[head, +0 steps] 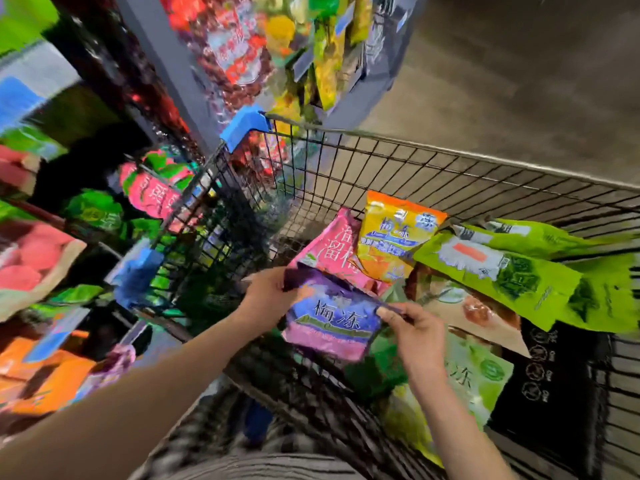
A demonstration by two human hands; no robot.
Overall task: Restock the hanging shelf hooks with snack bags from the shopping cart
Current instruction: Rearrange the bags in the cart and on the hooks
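A purple bag (332, 315) is held over the cart (415, 150). Its top corners are pinched by the left hand (268, 292) and right hand (412, 329).

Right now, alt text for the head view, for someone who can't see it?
The left hand and right hand pinch a purple snack bag over the wire shopping cart. A pink bag, an orange bag and green bags lie in it.

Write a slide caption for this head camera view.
Left hand and right hand pinch a purple snack bag above the wire shopping cart.
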